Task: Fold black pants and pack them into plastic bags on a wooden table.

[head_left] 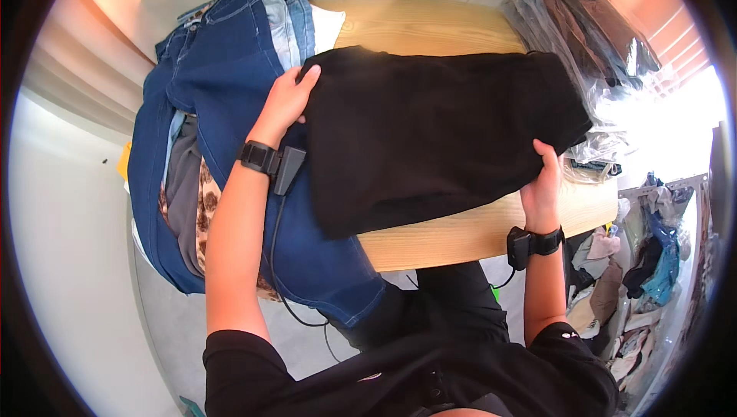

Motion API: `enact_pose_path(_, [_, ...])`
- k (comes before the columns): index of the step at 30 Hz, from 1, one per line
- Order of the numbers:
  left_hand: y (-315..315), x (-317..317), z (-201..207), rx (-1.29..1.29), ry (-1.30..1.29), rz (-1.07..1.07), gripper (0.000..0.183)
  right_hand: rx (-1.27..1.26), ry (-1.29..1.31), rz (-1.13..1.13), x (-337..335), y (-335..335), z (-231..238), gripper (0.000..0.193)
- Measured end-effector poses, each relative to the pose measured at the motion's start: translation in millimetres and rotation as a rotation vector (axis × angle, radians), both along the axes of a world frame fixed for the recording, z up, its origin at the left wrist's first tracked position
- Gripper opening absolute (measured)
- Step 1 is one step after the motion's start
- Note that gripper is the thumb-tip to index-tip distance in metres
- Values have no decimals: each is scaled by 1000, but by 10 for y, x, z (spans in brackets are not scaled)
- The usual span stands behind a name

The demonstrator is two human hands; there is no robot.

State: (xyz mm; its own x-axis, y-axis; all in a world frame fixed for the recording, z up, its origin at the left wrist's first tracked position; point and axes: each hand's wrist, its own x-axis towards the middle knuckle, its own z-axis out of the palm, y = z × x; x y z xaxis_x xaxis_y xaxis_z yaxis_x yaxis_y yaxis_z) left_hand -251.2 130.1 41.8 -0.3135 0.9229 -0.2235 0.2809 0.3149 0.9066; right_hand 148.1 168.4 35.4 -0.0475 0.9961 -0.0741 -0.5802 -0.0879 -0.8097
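Observation:
A black folded garment (pixel 430 137), perhaps trousers, spans the space between my two hands over the wooden table. My left hand (pixel 290 98) is closed on its upper left corner, with the thumb lying on top of the cloth. At its lower right edge my right hand (pixel 543 175) grips it too, thumb above and fingers hidden underneath. Dark blue jeans (pixel 230 56) lie spread under and beside my left forearm. The garment's left end overlaps one leg of them.
More clothes, including light blue jeans (pixel 288 6) and a leopard-print piece (pixel 207 210), are stacked with the dark jeans. Bagged garments (pixel 576 26) lie on the wooden table (pixel 430 22) at far right. Bagged clothes (pixel 652 263) fill the lower right. A cable (pixel 272 263) hangs from my left wrist.

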Motion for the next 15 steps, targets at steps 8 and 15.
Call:
enact_pose_path(8, [-86,247,-119,621,776,63,57,174,-152,-195,234,72,292,38])
enact_pose_path(15, [-198,404,-152,393,822,-467,80,-23,141,59,634,228,26,34])
